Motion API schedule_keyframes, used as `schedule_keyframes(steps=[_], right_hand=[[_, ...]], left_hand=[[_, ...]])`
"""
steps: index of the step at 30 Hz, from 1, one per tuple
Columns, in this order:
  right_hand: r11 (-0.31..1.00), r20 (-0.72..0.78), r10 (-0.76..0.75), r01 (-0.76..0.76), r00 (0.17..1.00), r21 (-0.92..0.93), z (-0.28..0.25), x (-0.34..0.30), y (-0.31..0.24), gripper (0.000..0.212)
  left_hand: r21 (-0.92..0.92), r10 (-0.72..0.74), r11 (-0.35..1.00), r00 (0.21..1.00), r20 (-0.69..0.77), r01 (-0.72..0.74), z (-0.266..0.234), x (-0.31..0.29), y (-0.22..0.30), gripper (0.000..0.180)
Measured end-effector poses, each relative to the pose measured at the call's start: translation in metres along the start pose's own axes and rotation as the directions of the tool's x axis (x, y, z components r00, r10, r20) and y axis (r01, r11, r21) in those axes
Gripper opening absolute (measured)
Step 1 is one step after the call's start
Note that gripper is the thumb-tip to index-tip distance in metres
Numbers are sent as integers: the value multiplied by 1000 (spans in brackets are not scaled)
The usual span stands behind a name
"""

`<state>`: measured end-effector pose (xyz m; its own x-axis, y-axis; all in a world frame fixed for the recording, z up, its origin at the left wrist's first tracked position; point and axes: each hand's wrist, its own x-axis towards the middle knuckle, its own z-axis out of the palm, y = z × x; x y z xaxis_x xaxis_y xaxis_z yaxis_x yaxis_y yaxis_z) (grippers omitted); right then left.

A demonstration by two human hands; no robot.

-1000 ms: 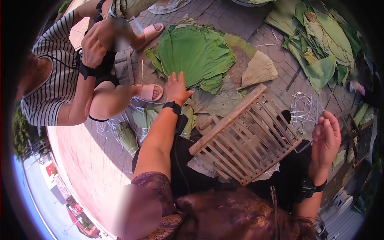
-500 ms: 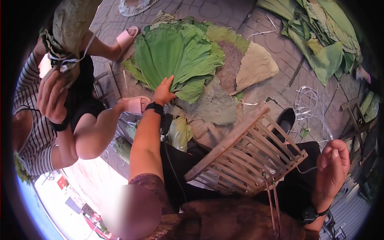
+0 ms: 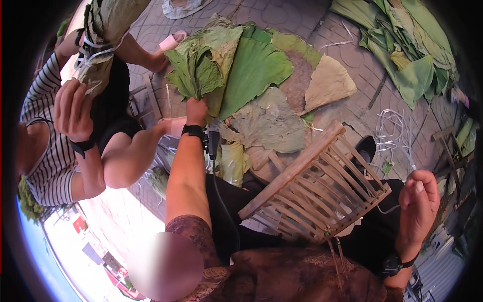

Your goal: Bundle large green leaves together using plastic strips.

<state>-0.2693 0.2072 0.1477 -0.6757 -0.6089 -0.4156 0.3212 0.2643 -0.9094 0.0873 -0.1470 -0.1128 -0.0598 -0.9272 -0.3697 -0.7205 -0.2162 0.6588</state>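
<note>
My left hand (image 3: 197, 110) is closed around the gathered base of a folded green lotus leaf (image 3: 198, 73), at the left side of a spread pile. Beneath and beside it lie a smooth green leaf (image 3: 259, 73), a grey-green leaf (image 3: 274, 121) and a dry tan piece (image 3: 329, 83). At the right, my right hand (image 3: 420, 199) is raised with its fingers curled into a pinch. A thin white plastic string (image 3: 412, 163) comes out at its fingertips and runs toward a loose tangle (image 3: 390, 133) on the paving.
A slatted wooden frame (image 3: 297, 168) stands tilted before my lap. Another person (image 3: 48, 161) in a striped top sits at the left, holding a tied leaf bundle (image 3: 113, 22). More leaves (image 3: 402, 45) lie at the far right. A dark cable (image 3: 219, 186) hangs along my left arm.
My left hand has closed on a leaf and drawn its edges into a folded bunch, slightly left and up. The right hand stays pinched. The other person's bundle has shifted right.
</note>
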Motion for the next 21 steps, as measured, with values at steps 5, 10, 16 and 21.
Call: schedule_keyframes(steps=[5,10,16,21], right_hand=[[1000,31,-6,7,999,-12,0,3,-5,17],[1000,4,-14,14,1000,-21,7,-3,-21,16],[977,92,168,-178,982,114,5,5,4,17],[996,121,67,-61,990,-58,8,3,30,17]], left_hand=[[556,181,830,966,-183,-50,59,-27,48,35],[634,179,748,979,94,-197,119,-41,58,71],[676,113,725,991,74,-133,106,-53,47,79],[554,222,780,956,192,-292,85,-19,28,44]])
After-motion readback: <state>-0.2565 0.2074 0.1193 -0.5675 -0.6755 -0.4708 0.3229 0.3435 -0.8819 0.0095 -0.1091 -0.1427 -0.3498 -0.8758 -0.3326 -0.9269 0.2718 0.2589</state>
